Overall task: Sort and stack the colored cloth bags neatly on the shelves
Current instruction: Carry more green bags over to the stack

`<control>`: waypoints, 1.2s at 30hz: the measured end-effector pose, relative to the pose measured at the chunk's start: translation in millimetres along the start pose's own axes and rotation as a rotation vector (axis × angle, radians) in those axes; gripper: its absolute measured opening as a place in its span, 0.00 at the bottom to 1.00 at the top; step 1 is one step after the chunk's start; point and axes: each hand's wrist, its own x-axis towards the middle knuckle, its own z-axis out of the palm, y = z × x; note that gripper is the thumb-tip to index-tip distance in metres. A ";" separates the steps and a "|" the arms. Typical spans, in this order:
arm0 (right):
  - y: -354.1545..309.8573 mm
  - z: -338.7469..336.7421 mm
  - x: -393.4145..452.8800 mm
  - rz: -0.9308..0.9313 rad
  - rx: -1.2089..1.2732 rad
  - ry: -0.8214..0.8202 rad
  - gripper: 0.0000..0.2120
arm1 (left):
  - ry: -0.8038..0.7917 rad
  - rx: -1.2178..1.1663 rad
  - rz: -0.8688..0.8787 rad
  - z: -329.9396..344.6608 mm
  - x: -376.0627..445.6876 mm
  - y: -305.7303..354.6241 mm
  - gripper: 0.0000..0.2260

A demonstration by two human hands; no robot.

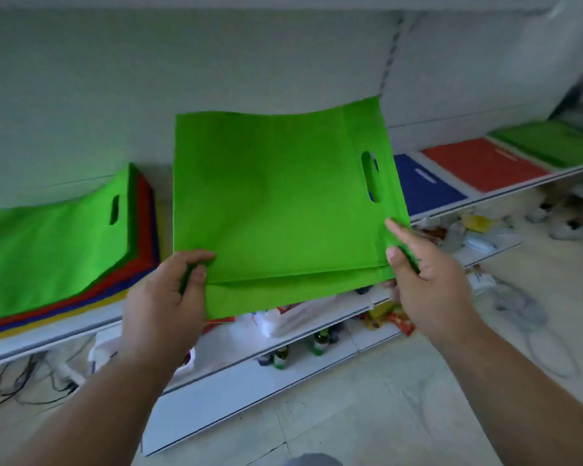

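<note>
I hold a flat green cloth bag [276, 203] with a cut-out handle in front of the shelf, in the middle of the view. My left hand [164, 304] pinches its lower left corner, thumb on top. My right hand [428, 280] pinches its lower right corner, forefinger stretched along the edge. On the white shelf [58, 338] at the left lies a mixed pile [48, 250] with a green bag on top and red, blue and yellow edges below. Further right on the shelf lie a blue bag [421, 186], a red bag [482, 163] and a green stack [549, 141].
A lower shelf [236, 348] holds small bottles, plastic packets and wrappers. Black cables hang under the shelf at the left [31, 381]. The floor [384, 415] is pale tile, with a coiled cord at the right. White shoes stand at the far right [566, 227].
</note>
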 end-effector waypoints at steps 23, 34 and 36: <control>341.1 -293.9 109.2 0.513 -0.184 0.613 0.15 | -0.526 -0.225 0.580 484.4 128.4 349.1 0.08; 531.2 -454.9 244.1 0.463 -0.163 0.394 0.14 | -0.432 -0.108 0.511 661.2 134.1 501.3 0.09; 556.1 -471.2 281.3 0.424 -0.166 0.362 0.13 | -0.405 -0.082 0.453 685.4 144.8 518.8 0.11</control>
